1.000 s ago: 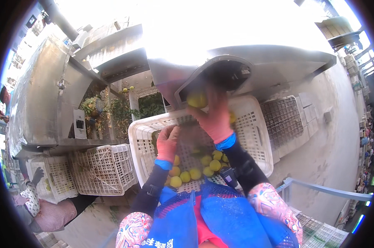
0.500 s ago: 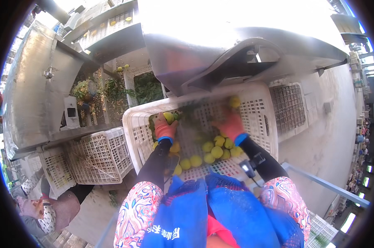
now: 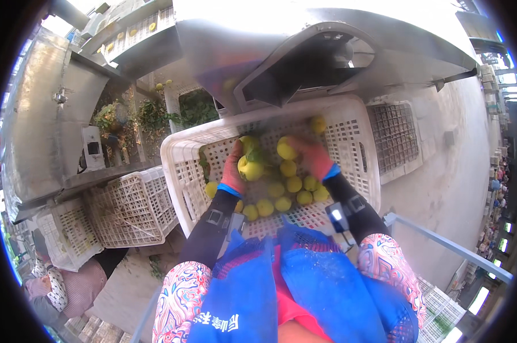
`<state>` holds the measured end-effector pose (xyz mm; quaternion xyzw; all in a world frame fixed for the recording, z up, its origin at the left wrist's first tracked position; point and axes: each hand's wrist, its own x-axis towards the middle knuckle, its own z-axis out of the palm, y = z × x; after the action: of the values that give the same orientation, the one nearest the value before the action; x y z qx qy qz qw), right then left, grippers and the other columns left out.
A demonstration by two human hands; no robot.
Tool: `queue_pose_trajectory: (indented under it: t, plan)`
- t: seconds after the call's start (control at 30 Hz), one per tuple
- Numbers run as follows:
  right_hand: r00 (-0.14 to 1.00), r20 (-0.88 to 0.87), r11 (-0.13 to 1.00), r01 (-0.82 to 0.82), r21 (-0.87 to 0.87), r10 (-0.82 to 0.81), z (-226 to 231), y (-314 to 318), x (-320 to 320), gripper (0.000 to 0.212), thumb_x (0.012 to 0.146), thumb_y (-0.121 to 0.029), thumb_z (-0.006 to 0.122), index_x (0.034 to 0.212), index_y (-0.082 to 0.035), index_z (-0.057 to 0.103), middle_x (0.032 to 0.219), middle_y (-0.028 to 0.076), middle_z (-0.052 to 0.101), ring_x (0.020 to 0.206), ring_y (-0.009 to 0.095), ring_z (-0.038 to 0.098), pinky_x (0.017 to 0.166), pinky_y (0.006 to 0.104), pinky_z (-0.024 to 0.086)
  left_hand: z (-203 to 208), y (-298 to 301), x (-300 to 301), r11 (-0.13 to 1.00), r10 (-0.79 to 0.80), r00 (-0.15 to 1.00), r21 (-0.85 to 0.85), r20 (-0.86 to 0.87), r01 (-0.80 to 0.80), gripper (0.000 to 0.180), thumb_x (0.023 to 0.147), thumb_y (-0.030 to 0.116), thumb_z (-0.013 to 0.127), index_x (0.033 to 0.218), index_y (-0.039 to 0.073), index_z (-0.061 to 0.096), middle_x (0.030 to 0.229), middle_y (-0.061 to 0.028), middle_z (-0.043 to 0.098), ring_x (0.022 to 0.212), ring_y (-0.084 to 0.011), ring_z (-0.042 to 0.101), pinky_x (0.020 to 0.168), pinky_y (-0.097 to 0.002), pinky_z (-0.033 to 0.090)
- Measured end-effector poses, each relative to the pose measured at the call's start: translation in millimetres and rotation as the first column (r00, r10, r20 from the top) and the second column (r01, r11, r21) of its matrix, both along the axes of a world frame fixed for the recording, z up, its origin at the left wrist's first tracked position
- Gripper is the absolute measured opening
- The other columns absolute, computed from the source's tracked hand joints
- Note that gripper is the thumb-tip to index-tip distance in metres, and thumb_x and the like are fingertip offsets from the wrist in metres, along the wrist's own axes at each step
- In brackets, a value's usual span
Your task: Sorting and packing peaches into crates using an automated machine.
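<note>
A white plastic crate (image 3: pixel 361 114) stands in front of me, and both my gloved hands are inside it. My left hand (image 3: pixel 232 171), in an orange-pink glove, is closed round yellow-green fruit (image 3: pixel 251 169) with a green leaf (image 3: pixel 256 153) attached. Another fruit shows just above it, by the fingers. My right hand (image 3: pixel 315 159), gloved alike and slightly blurred, grips a round yellow fruit (image 3: pixel 285 150) at its fingertips. Several loose yellow-green fruits (image 3: pixel 264 207) lie on the crate's bottom, mostly on the side near me. One more fruit (image 3: pixel 318 124) is in the far right corner.
A metal chute (image 3: pixel 304 68) overhangs the crate's far side. Left of me are more crates (image 3: pixel 127 208) and a metal machine (image 3: pixel 35 126). Leaves (image 3: pixel 196 108) fill a container behind. A blue rail (image 3: pixel 452 246) runs at right. Another person (image 3: pixel 78 286) is at lower left.
My left hand now holds fruit turned toward the crate's middle. My right hand has moved slightly left and has a yellow fruit in its fingers. The view has shifted a little.
</note>
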<state>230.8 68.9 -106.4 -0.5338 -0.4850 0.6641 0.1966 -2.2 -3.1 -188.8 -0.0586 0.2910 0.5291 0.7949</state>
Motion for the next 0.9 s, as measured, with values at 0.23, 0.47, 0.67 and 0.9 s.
queue_pose_trajectory:
  t: [0.23, 0.47, 0.67, 0.9]
  plan:
    - [0.977, 0.210, 0.693, -0.174, 0.700, 0.033, 90.0, -23.3, -47.2, 0.088, 0.073, -0.029, 0.086, 0.148, -0.005, 0.046, 0.132, 0.019, 0.062, 0.121, 0.032, 0.060, 0.103, 0.0412, 0.048, 138.8, -9.7, 7.3, 0.976, 0.084, 0.996, 0.206, -0.037, -0.074, 0.077, 0.097, 0.065, 0.049, 0.147, 0.007, 0.044, 0.143, -0.0127, 0.052, 0.130, -0.0287, 0.054, 0.108, -0.0429, 0.046]
    - [0.954, 0.039, 0.377, 0.080, 0.923, -0.298, 127.2, -3.9, -81.0, 0.086, 0.066, -0.030, 0.091, 0.138, -0.001, 0.054, 0.123, 0.017, 0.063, 0.114, 0.035, 0.061, 0.099, 0.0386, 0.050, 144.0, -11.3, -8.3, 0.908, 0.126, 0.991, 0.397, 0.044, -0.133, 0.073, 0.095, 0.063, 0.057, 0.146, 0.012, 0.046, 0.136, -0.0088, 0.058, 0.122, -0.0263, 0.058, 0.104, -0.0432, 0.049]
    - [0.897, 0.018, 0.165, 0.061, 0.984, -0.442, 117.7, 36.0, -100.5, 0.066, 0.070, -0.029, 0.087, 0.123, 0.001, 0.062, 0.107, 0.017, 0.066, 0.098, 0.038, 0.064, 0.086, 0.0474, 0.050, 148.5, -13.2, -9.6, 0.919, 0.161, 0.981, 0.379, -0.109, -0.109, 0.069, 0.099, 0.055, 0.056, 0.150, 0.012, 0.042, 0.141, -0.0095, 0.055, 0.124, -0.0249, 0.058, 0.103, -0.0420, 0.050]
    - [0.774, 0.221, 0.271, -0.067, 0.960, -0.593, 119.8, 68.7, -110.5, 0.051, 0.077, -0.031, 0.081, 0.115, 0.000, 0.067, 0.099, 0.018, 0.070, 0.095, 0.038, 0.065, 0.086, 0.0470, 0.050, 172.4, -5.2, -3.7, 0.961, 0.104, 0.988, 0.267, -0.115, -0.070, 0.067, 0.098, 0.054, 0.059, 0.143, 0.006, 0.049, 0.131, -0.0092, 0.062, 0.107, -0.0230, 0.066, 0.090, -0.0374, 0.056]
